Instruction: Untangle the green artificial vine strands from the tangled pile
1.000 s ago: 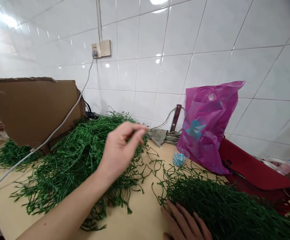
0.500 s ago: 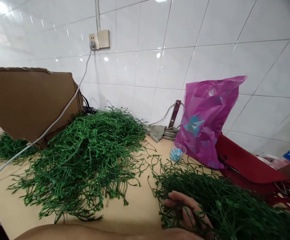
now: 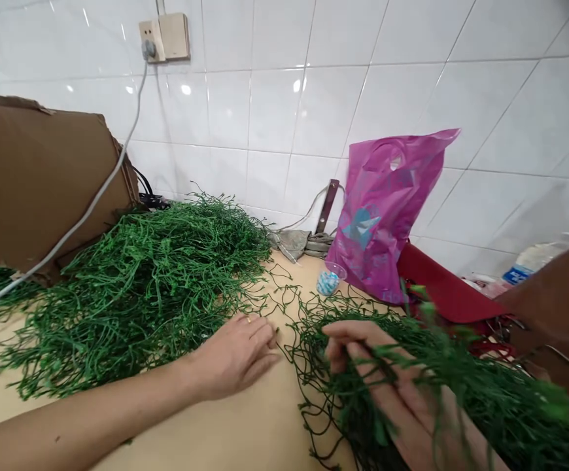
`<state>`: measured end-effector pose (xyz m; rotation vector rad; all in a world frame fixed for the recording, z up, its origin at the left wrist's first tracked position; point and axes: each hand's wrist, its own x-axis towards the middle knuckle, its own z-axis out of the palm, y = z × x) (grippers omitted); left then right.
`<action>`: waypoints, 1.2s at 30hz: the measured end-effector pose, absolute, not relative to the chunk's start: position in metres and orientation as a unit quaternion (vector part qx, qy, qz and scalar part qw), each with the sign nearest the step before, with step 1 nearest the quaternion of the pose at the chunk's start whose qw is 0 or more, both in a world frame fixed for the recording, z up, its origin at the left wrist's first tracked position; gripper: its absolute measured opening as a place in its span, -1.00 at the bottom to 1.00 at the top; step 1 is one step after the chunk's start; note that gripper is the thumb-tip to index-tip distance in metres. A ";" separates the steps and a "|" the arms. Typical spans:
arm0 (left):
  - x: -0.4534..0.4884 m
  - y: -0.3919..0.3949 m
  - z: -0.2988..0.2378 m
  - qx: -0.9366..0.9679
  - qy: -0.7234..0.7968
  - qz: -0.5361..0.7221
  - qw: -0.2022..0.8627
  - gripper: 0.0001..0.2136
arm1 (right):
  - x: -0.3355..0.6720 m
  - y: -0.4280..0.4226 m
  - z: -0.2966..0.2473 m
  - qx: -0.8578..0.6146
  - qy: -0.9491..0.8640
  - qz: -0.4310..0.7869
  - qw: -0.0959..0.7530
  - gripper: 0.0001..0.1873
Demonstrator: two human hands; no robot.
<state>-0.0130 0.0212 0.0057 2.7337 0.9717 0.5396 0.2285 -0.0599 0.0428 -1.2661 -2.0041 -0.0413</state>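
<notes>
My left hand (image 3: 238, 353), with a ring on one finger, is over the table at the right edge of a large heap of thin green artificial stems (image 3: 167, 275). Its fingers are curled, and what they may hold is hidden. My right hand (image 3: 387, 373) is closed, thumb against fingers, on some green stems (image 3: 434, 356) that drape across the palm and wrist. They blur with motion. Beneath and around it spreads a second green heap (image 3: 515, 399), its loose stem ends reaching toward the middle of the table.
A small clear cup (image 3: 327, 281) of blue-and-white pieces stands before a purple plastic bag (image 3: 382, 216). Right of that lies a red bag (image 3: 446, 288). A cardboard box (image 3: 44, 176) is at left, crossed by a grey cable (image 3: 93, 203) from a wall socket (image 3: 150, 42). The tiled wall bounds the table's back.
My left hand has come into clear view beside the left heap; before, only a forearm crossed the bottom edge. My right hand has lifted, with stems now draped over it. The view has shifted.
</notes>
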 end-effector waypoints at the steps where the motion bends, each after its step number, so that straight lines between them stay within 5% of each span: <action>1: -0.017 0.029 -0.002 0.930 0.325 0.170 0.025 -0.82 | 0.223 -0.057 0.040 -0.485 -0.796 -0.014 0.362 -0.68; 4: -0.022 0.056 -0.014 0.926 0.353 0.125 -0.056 -0.77 | 0.198 -0.045 0.027 -0.429 -0.857 -0.002 0.286 -0.76; 9: -0.026 0.092 -0.012 0.900 0.414 0.130 -0.034 -0.77 | 0.176 -0.039 0.007 -0.387 -0.921 -0.015 0.041 -0.73; 16: -0.039 0.101 -0.006 0.862 0.465 0.197 0.035 -0.73 | 0.173 -0.048 -0.010 -0.307 -0.941 0.007 0.144 -0.82; 22: -0.028 0.065 0.023 0.864 0.448 0.177 0.148 -0.54 | 0.166 -0.048 -0.023 -0.353 -0.925 -0.049 0.132 -0.73; 28: -0.022 0.043 0.023 0.848 0.460 0.106 0.240 -0.77 | 0.166 -0.051 -0.026 -0.355 -0.920 -0.081 0.143 -0.67; 36: 0.000 0.054 0.054 0.624 0.372 0.542 0.423 -0.84 | 0.165 -0.043 -0.033 -0.310 -0.922 -0.162 0.169 -0.78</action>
